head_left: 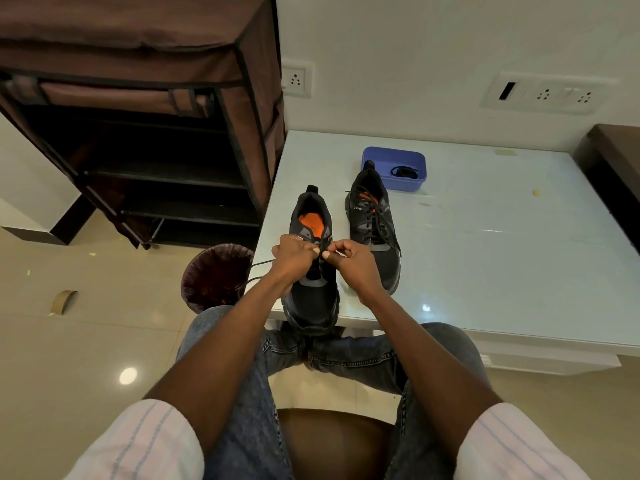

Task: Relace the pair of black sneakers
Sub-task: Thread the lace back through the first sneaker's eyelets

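Sneaker nearest me [311,271] lies on the table [485,258] at its front edge, toe toward me and overhanging slightly, orange insole showing. I see the left hand [292,259] and right hand [349,259] over its eyelet area, each grip pinched on the black lace [259,268]; one lace end trails off left past the table edge. Second sneaker [375,230] sits just beside it on the right, laced, ends loose. Behind that, touching its heel, a blue tray [394,159] holds a small dark item. Bin [216,275] and brown fabric rack [138,116] stand left of the table.
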Motion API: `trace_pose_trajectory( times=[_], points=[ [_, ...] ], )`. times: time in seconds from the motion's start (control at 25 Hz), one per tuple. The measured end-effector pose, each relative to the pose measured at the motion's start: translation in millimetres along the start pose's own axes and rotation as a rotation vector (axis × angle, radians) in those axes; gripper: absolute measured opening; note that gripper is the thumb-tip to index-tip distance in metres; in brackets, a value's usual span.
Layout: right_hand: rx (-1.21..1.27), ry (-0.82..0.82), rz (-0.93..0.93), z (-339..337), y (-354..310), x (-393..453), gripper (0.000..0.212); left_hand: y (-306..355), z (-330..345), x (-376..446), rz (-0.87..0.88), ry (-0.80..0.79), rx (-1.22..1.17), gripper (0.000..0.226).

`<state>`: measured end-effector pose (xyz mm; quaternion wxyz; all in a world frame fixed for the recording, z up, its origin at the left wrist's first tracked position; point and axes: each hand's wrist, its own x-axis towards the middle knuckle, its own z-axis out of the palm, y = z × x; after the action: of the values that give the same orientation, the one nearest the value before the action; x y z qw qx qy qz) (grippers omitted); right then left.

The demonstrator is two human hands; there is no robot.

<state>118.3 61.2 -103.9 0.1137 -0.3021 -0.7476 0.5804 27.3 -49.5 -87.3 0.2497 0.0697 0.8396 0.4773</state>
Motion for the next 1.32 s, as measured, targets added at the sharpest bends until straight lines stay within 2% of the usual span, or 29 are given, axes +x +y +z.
trace_pose_trajectory(
  times=[0.2, 0.36, 0.44, 0.52, 0.64, 0.72, 0.8, 0.84, 0.96, 1.04, 1.08, 1.16, 1.2, 1.32],
  points=[
    [-0.158, 0.056, -0.106, 5.3, -0.4, 4.2, 0.004, 5.9, -9.3, 0.0, 0.051, -0.07, 0.194, 0.014],
    [-0.096, 0.085, -0.103, 4.4, 1.8, 6.9, 0.009, 4.0, -9.6, -2.9, 0.295, 0.061, 0.579, 0.023],
    [-0.056, 0.127, -0.09, 0.8, -0.5, 8.4, 0.012, 0.5, -10.9, -3.4, 0.359, 0.091, 0.665, 0.026],
    [-0.003, 0.297, -0.044, -15.7, -10.9, 10.9, 0.015, -3.0, -13.3, -2.4, 0.377, 0.077, 0.665, 0.028],
    [0.217, 0.733, 0.053, -62.2, -17.5, 17.7, 0.011, -3.9, -16.4, -3.4, 0.391, 0.061, 0.635, 0.028],
    [0.176, 0.902, 0.076, -81.6, -12.7, 18.9, 0.009, -2.9, -16.6, -3.4, 0.39, 0.058, 0.617, 0.028],
    [-0.032, 0.879, 0.009, -75.2, -8.1, 16.7, 0.006, -2.2, -15.1, -3.5, 0.395, 0.062, 0.609, 0.027],
    [-0.164, 0.817, -0.107, -64.0, -7.3, 14.6, 0.016, -2.4, -14.3, -3.1, 0.397, 0.065, 0.608, 0.027],
    [-0.549, 0.375, -0.475, -21.9, -2.9, 6.8, 0.024, -4.2, -14.1, -1.9, 0.392, 0.072, 0.61, 0.027],
    [-0.695, 0.102, -0.523, -2.3, 3.2, 0.5, 0.02, -4.6, -14.4, -2.3, 0.395, 0.073, 0.602, 0.028],
    [-0.721, 0.064, -0.523, -1.6, 4.9, 0.5, 0.018, -4.3, -14.5, -2.9, 0.397, 0.075, 0.599, 0.028],
    [-0.634, 0.139, -0.525, -12.8, 2.1, 3.7, 0.017, -4.3, -14.4, -2.4, 0.401, 0.076, 0.594, 0.027],
    [-0.505, 0.231, -0.473, -23.4, -1.3, 5.7, 0.017, -4.8, -14.2, -1.7, 0.398, 0.075, 0.594, 0.027],
    [0.075, 0.679, -0.054, -71.9, -12.8, 14.4, 0.017, -5.6, -13.5, -1.4, 0.396, 0.074, 0.598, 0.027]
  ],
)
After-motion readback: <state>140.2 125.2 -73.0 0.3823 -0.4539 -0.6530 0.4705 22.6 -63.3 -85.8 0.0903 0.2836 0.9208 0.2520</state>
